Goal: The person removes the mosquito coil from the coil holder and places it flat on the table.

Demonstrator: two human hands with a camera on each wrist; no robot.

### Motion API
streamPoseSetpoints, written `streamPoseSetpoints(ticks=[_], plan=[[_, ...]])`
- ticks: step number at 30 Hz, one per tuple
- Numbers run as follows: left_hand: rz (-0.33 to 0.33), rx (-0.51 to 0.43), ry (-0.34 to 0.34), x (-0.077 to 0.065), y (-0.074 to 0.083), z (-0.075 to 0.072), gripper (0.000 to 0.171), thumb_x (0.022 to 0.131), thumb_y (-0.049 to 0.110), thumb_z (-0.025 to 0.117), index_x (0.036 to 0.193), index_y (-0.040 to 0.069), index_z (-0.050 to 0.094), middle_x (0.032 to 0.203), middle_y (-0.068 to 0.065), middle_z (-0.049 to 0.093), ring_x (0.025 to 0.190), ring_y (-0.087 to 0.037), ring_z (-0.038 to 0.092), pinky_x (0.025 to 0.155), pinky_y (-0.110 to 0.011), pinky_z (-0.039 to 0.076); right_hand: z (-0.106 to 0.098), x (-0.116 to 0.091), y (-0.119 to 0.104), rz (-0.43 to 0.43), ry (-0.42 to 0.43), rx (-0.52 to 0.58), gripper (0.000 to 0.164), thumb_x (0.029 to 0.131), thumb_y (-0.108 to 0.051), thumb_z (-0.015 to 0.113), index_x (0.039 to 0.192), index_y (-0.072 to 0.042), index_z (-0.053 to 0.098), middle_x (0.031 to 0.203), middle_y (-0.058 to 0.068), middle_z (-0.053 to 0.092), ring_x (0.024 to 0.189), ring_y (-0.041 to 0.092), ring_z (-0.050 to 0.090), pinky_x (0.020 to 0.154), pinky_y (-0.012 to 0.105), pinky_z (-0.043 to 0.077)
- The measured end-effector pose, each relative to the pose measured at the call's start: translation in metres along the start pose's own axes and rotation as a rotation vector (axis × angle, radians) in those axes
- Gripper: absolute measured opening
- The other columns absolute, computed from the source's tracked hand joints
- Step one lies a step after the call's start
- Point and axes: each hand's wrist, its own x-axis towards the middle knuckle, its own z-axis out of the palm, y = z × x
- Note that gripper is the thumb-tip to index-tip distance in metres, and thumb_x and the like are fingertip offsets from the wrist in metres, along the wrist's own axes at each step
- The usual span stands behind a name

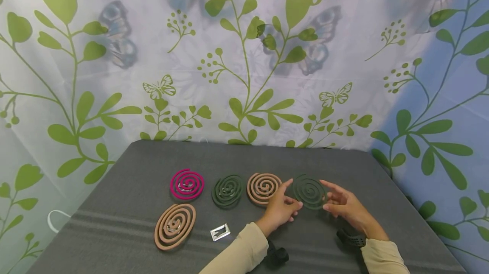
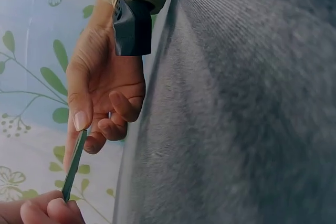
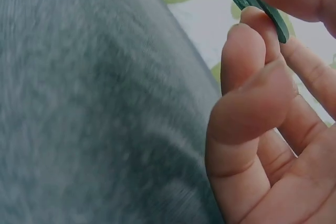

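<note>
Both hands hold a dark green mosquito coil (image 1: 310, 190) above the grey table, one hand on each side. My left hand (image 1: 280, 207) has its thumb and index finger at the coil's left rim. On the opposite rim are the thumb and fingers of my right hand (image 1: 349, 209). Seen edge-on in the left wrist view, the coil (image 2: 74, 165) is a thin green strip between the two hands. Its edge (image 3: 262, 9) lies between thumb and fingers in the right wrist view. Left of it, a tan coil (image 1: 263, 186) is partly covered by the left hand.
A pink coil (image 1: 187, 177) and another green coil (image 1: 228, 190) lie further left on the grey table (image 1: 126, 206). Nearer the front are a larger tan coil (image 1: 174, 224) and a small silver metal stand (image 1: 220, 232). A leaf-patterned curtain (image 1: 183, 108) hangs behind the table.
</note>
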Motion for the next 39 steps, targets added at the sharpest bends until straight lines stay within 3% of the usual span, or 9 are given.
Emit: streamPoseSetpoints(ticks=[6,9,16,19,26,31,39], plan=[[-0.008,0.011,0.011,0.001,-0.004,0.004,0.076,0.100,0.003,0.077,0.167,0.011,0.042,0.089,0.001,0.067,0.066,-0.008,0.064,0.052,-0.027,0.056,-0.003,-0.002,0.005,0.011,0.004,0.014,0.068,0.101,0.008,0.067,0.157,-0.029,0.056,0.108,-0.003,0.070,0.079,0.007,0.063,0.065,0.024,0.052],[-0.013,0.021,-0.002,0.000,-0.007,0.005,0.077,0.101,0.004,0.076,0.168,0.009,0.038,0.090,0.002,0.067,0.065,-0.008,0.064,0.052,-0.026,0.055,-0.002,-0.003,0.007,0.004,0.009,-0.018,0.065,0.102,0.007,0.067,0.157,-0.025,0.056,0.110,-0.002,0.071,0.079,0.007,0.062,0.066,0.024,0.052],[-0.041,0.025,-0.027,-0.002,-0.008,0.005,0.081,0.102,0.006,0.076,0.170,0.005,0.032,0.090,0.003,0.066,0.064,-0.008,0.062,0.052,-0.024,0.052,-0.002,-0.004,0.007,0.072,0.075,-0.114,0.066,0.104,-0.001,0.070,0.162,0.008,0.039,0.113,-0.005,0.071,0.083,0.009,0.063,0.069,0.027,0.053],[-0.047,0.032,-0.047,-0.003,-0.008,0.006,0.083,0.102,0.007,0.076,0.170,0.002,0.029,0.090,0.004,0.067,0.063,-0.007,0.061,0.051,-0.023,0.048,-0.002,-0.004,0.006,0.119,0.098,-0.111,0.069,0.104,-0.002,0.070,0.162,0.014,0.035,0.114,-0.005,0.069,0.088,0.008,0.065,0.073,0.027,0.055],[-0.070,0.042,-0.064,-0.004,-0.009,0.005,0.084,0.102,0.006,0.075,0.168,-0.006,0.025,0.091,0.005,0.070,0.061,-0.006,0.060,0.050,-0.021,0.045,0.002,-0.003,0.007,0.141,0.123,-0.131,0.066,0.105,-0.005,0.070,0.158,0.017,0.037,0.115,-0.005,0.068,0.097,0.007,0.069,0.079,0.027,0.057],[-0.084,0.048,-0.064,-0.003,-0.010,0.005,0.085,0.101,0.006,0.075,0.168,-0.008,0.024,0.090,0.004,0.071,0.060,-0.006,0.061,0.050,-0.021,0.045,0.006,-0.001,0.008,0.154,0.186,-0.171,0.064,0.105,-0.006,0.072,0.155,0.018,0.042,0.114,-0.005,0.070,0.096,0.007,0.070,0.078,0.027,0.057],[-0.117,0.084,-0.070,-0.001,-0.011,0.005,0.089,0.100,0.008,0.078,0.168,-0.007,0.023,0.089,0.003,0.068,0.058,-0.007,0.062,0.049,-0.021,0.044,0.011,0.001,0.008,0.169,0.231,-0.312,0.056,0.103,-0.007,0.074,0.149,0.016,0.053,0.124,0.020,0.071,0.094,0.008,0.069,0.077,0.030,0.058]])
